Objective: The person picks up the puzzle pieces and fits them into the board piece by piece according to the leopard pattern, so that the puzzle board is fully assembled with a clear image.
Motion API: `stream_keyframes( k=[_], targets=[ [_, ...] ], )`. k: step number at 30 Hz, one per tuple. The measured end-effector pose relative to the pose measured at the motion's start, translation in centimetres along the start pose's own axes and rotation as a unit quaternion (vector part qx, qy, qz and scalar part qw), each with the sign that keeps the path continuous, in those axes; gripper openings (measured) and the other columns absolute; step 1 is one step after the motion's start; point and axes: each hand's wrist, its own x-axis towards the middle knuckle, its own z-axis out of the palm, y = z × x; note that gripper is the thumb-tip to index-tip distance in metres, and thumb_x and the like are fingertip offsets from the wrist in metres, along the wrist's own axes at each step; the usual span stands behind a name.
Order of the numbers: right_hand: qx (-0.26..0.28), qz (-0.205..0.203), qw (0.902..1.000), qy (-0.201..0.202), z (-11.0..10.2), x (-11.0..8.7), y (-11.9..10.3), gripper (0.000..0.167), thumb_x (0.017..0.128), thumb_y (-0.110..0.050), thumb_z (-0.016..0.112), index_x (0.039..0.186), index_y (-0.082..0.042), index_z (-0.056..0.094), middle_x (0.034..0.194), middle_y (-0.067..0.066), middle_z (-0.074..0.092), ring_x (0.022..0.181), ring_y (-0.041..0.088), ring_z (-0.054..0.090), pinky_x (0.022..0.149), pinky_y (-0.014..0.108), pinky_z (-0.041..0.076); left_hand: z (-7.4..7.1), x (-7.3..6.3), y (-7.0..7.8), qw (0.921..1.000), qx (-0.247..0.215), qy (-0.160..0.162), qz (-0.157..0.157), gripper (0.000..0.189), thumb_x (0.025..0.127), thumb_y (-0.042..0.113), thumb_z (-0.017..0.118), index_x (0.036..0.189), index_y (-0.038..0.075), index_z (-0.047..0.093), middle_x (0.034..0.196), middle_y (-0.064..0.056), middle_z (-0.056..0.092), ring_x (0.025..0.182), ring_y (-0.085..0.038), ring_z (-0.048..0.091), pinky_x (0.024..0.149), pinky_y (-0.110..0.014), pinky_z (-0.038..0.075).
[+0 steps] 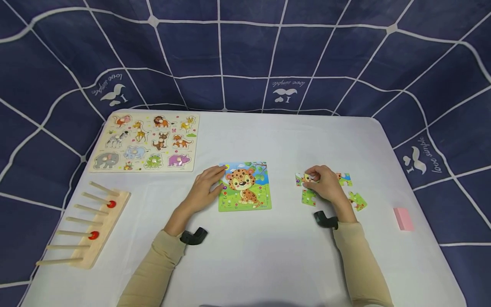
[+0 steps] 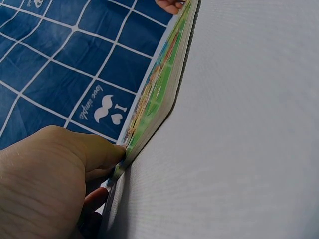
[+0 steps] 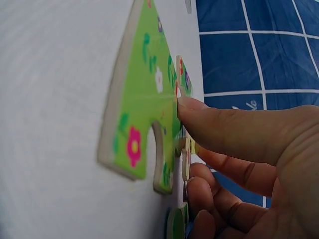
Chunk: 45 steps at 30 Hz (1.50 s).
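Observation:
A square leopard puzzle [image 1: 245, 187] lies flat in its board at the table's middle. My left hand [image 1: 206, 187] rests at its left side, thumb and fingertips touching the edge; in the left wrist view the thumb [image 2: 107, 152] meets the board's corner. Farther right, my right hand [image 1: 325, 182] pinches a puzzle piece [image 1: 307, 179] with part of a leopard face between thumb and fingers. Around it lie a green grass piece [image 1: 308, 197], a blue-and-green piece [image 1: 345, 179] and another green piece [image 1: 357, 201]. In the right wrist view a flowered green piece [image 3: 144, 99] stands close to the thumb.
At the back left lies an animal peg puzzle board [image 1: 143, 143]. A wooden rack [image 1: 103, 234] with several dowels and two red beads stands at the left edge. A pink block [image 1: 403, 219] sits at the right. Blue checked cloth [image 1: 245, 51] hangs behind the white table [image 1: 253, 260].

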Motion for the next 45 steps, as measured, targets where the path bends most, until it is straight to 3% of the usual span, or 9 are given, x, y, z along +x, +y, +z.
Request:
stream_keyframes(
  k=[11,18,25,34,45],
  targets=[
    [0.019,0.02,0.9996,0.009,0.1,0.1,-0.1,0.028,0.083,-0.01,0.075,0.106,-0.003,0.061,0.101,0.016,0.064,0.093,0.028,0.058,0.081,0.035,0.044,0.0,0.0,0.1,1.0,0.002,-0.002,0.002,0.051,0.095,0.015,0.059,0.142,-0.001,0.047,0.153,-0.01,0.044,0.144,-0.03,0.032,0.113,-0.054,0.027],
    [0.032,0.012,0.999,0.03,0.0,0.5,-0.2,0.021,0.084,-0.008,0.075,0.1,-0.002,0.063,0.091,0.014,0.066,0.082,0.023,0.058,0.074,0.03,0.044,0.0,-0.1,0.0,1.0,0.003,0.001,0.001,0.05,0.096,0.015,0.059,0.142,-0.001,0.047,0.153,-0.01,0.044,0.144,-0.03,0.032,0.113,-0.054,0.027],
    [0.068,0.011,0.9975,0.016,-0.7,0.9,-0.2,0.009,0.09,-0.001,0.066,0.1,-0.001,0.065,0.089,0.012,0.064,0.075,0.015,0.055,0.065,0.02,0.044,0.0,-0.1,0.1,1.0,0.003,-0.001,-0.001,0.051,0.096,0.015,0.059,0.142,-0.001,0.047,0.153,-0.01,0.043,0.144,-0.03,0.032,0.113,-0.054,0.027],
    [0.13,0.011,0.9914,-0.002,-0.9,1.4,-2.1,0.013,0.096,-0.003,0.058,0.104,0.003,0.065,0.092,0.017,0.064,0.074,0.019,0.058,0.064,0.022,0.046,-0.2,0.0,0.1,1.0,0.004,-0.003,0.005,0.052,0.095,0.015,0.058,0.143,-0.001,0.045,0.153,-0.011,0.042,0.144,-0.03,0.032,0.112,-0.052,0.027],
    [0.109,0.045,0.9929,-0.01,-0.4,1.9,-3.5,0.013,0.096,-0.006,0.058,0.103,0.0,0.067,0.091,0.014,0.066,0.075,0.019,0.057,0.066,0.024,0.046,0.0,0.0,-0.2,0.9999,0.006,-0.004,0.008,0.052,0.096,0.016,0.058,0.143,-0.001,0.045,0.153,-0.01,0.042,0.145,-0.03,0.031,0.113,-0.053,0.027]
  ],
)
